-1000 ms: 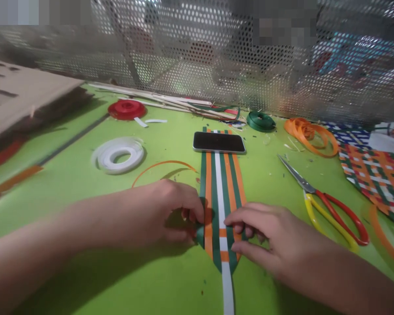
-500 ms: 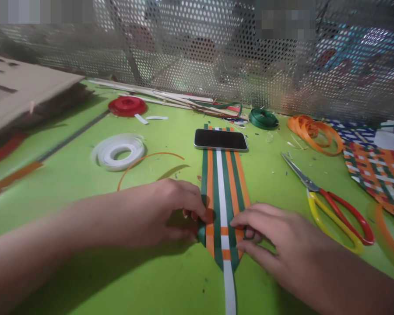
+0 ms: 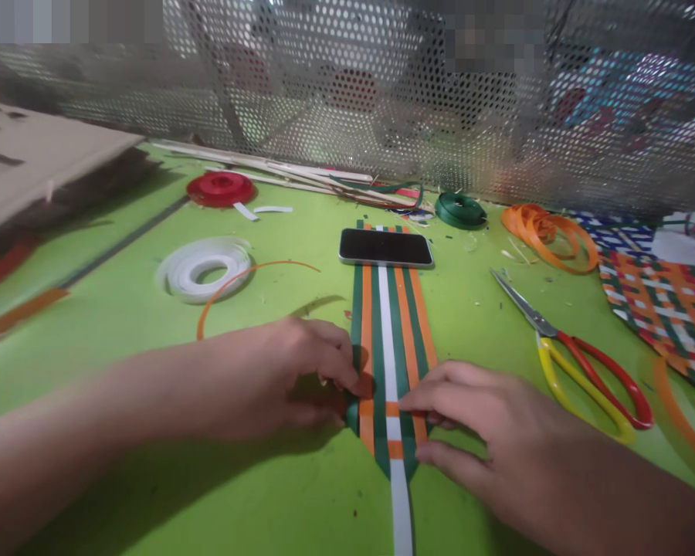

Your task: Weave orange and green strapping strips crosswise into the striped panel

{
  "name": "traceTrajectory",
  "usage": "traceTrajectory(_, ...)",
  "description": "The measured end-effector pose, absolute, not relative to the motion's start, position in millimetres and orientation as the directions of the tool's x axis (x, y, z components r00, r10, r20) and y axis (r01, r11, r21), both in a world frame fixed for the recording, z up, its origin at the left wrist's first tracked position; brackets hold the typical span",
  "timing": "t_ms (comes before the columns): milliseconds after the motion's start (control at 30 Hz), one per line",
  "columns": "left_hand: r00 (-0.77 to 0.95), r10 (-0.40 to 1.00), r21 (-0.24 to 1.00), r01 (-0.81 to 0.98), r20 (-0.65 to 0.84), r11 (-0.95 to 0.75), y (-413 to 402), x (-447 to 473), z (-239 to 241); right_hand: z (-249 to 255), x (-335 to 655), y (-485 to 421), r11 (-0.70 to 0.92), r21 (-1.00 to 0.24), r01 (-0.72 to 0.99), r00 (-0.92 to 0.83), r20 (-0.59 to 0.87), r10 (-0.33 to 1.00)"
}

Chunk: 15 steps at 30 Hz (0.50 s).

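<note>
A narrow band of woven strips (image 3: 384, 340) in green, orange and white lies lengthwise before me, with short orange crosspieces near its pointed front end. A black-screened phone (image 3: 386, 248) rests across its far end. My left hand (image 3: 306, 371) is at the band's left edge, its curled fingers closed on the strips there. A thin orange strip (image 3: 255, 269) arcs up from behind my left wrist. My right hand (image 3: 469, 421) lies at the right edge, fingers extended onto the strips, index fingertip beside an orange crosspiece, thumb apart and lower. Its other fingers are partly hidden.
Scissors (image 3: 573, 347) with red and yellow handles lie to the right. White (image 3: 174, 270), red (image 3: 220, 189), green (image 3: 460, 210) and orange (image 3: 550, 235) strip coils sit around. A woven piece (image 3: 660, 301) is far right, cardboard (image 3: 52, 154) left, a perforated metal screen (image 3: 347, 100) behind.
My right index finger has shifted slightly left and forward over the strips. My left hand stays at the left edge. The whole view has moved a little.
</note>
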<state>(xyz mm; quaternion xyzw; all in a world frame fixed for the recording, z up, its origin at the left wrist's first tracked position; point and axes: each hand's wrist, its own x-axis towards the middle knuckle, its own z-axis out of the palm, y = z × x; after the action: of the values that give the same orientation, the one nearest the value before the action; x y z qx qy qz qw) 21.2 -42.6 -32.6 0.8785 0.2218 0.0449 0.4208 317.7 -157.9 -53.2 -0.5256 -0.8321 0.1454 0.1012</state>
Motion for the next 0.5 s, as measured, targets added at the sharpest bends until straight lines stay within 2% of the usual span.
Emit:
traceTrajectory(267, 0.902, 0.426, 0.784, 0.315, -0.072, -0.535, -42.8, 20.2, -35.9, -47.0, 318.3, -147.3, 0.358, -0.476, 0.803, -0.481, -0.165, 0.861)
traceTrajectory(500, 0.916, 0.4, 0.795, 0.267, -0.034, -0.544, -44.0, 22.8, -33.0, -44.9, 316.3, -143.7, 0.35, -0.521, 0.778, -0.506, -0.19, 0.841)
